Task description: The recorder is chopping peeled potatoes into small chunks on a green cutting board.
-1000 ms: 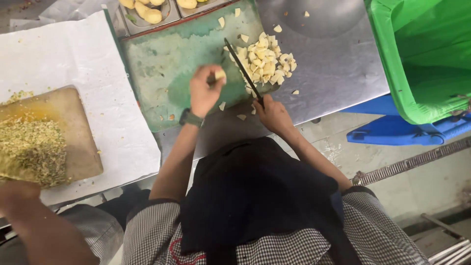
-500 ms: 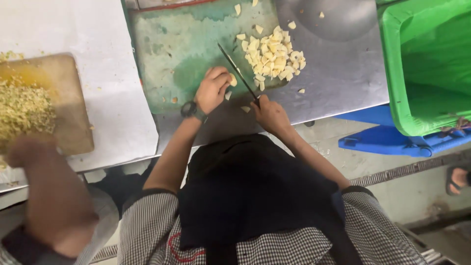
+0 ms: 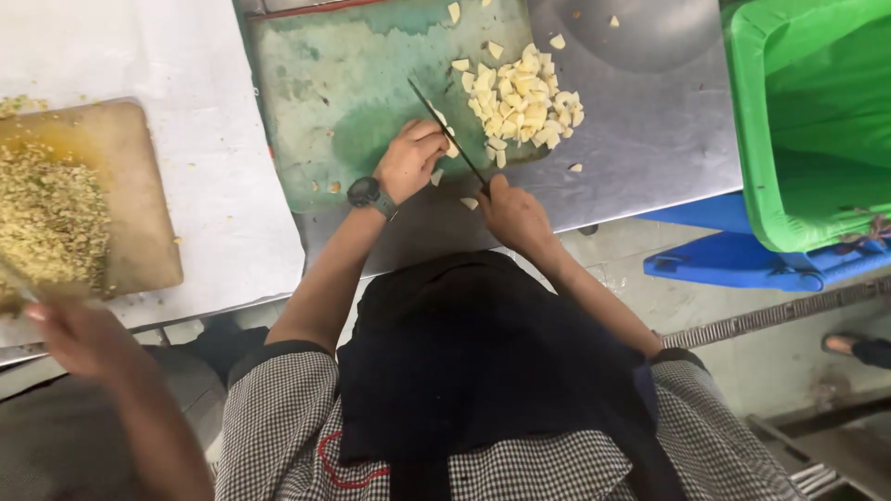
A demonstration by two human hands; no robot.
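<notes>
My left hand (image 3: 409, 160), with a dark watch on the wrist, presses a small pale vegetable piece onto the green cutting board (image 3: 325, 102). My right hand (image 3: 516, 215) grips the handle of a dark knife (image 3: 444, 128). Its blade slants across the board right beside my left fingers. A heap of pale chopped pieces (image 3: 522, 100) lies just right of the blade, at the board's right edge. A few stray bits are scattered on the board and on the metal counter (image 3: 650, 130).
A green bin (image 3: 807, 121) stands at the right, over a blue plastic thing (image 3: 733, 260). At left a wooden board (image 3: 130, 186) with a finely chopped yellow-green heap (image 3: 46, 213) rests on white paper (image 3: 186, 83). A co-worker's hand (image 3: 79, 334) reaches in beside it.
The knife and my left hand stay close together on the green board, barely shifted. The co-worker's arm rose over the wooden board, then drew back toward the near edge.
</notes>
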